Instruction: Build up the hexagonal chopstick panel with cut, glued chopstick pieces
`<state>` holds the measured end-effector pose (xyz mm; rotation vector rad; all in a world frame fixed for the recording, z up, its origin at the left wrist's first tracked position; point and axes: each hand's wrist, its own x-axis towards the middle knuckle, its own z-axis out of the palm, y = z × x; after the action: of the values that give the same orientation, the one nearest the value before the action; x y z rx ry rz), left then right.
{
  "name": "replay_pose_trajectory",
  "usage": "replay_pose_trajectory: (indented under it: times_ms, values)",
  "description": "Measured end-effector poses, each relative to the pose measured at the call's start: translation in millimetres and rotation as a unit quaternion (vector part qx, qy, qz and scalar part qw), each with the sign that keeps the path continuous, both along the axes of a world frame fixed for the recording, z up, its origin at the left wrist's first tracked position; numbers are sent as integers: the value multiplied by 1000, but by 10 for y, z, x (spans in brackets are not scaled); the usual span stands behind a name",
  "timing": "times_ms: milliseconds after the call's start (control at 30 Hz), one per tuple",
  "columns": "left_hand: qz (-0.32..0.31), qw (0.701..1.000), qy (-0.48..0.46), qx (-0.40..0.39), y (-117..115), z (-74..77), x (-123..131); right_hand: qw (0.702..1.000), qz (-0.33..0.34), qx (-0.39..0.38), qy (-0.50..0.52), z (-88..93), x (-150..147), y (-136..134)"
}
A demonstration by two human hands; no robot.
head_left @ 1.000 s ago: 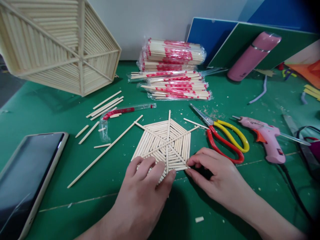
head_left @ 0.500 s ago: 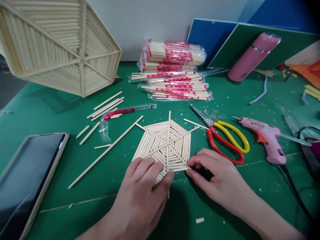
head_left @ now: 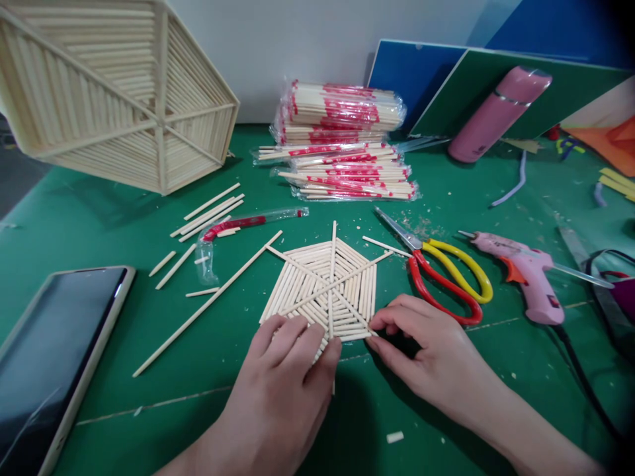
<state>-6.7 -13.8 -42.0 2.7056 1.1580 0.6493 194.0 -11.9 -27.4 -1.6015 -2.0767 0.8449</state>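
A flat hexagonal panel of wooden chopsticks (head_left: pixel 317 274) lies on the green table, its rows of sticks divided by crossing spokes. My left hand (head_left: pixel 282 377) covers its near left side, fingers curled over the edge with the thumb at the near end of a spoke. At the near right corner, my right hand (head_left: pixel 421 357) pinches the tip of a spoke between thumb and index finger. Beyond that hand rest scissors (head_left: pixel 446 277) with one red and one yellow handle. One long chopstick (head_left: pixel 208 304) lies left of the panel.
A larger chopstick hexagon (head_left: pixel 159 122) stands at the back left. Packed chopsticks (head_left: pixel 347 145) are piled behind the panel. A phone (head_left: pixel 54 357) lies at left. Toward the right are a pink glue gun (head_left: pixel 530 271) and a pink flask (head_left: pixel 499 116). Cut sticks (head_left: pixel 208 218) lie left of centre.
The whole view has shifted very slightly. Both hands keep the same hold on the chopstick panel, and nothing on the table has visibly moved.
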Motion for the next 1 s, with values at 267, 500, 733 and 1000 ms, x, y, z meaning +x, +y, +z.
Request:
replay_pose_trajectory:
  times_ms: [267, 500, 733, 1000]
  values:
    - [12, 995, -83, -62, 22, 51, -55, 999, -2, -12, 48, 44, 5, -24]
    - [36, 990, -100, -91, 48, 82, -51, 983, -106, 23, 148, 86, 109, -45]
    - [39, 997, -38, -53, 71, 116, 75, 986, -102, 25, 127, 69, 133, -54]
    - [28, 998, -4, -50, 137, 132, 205, 996, -23, 13, 89, 21, 124, -40]
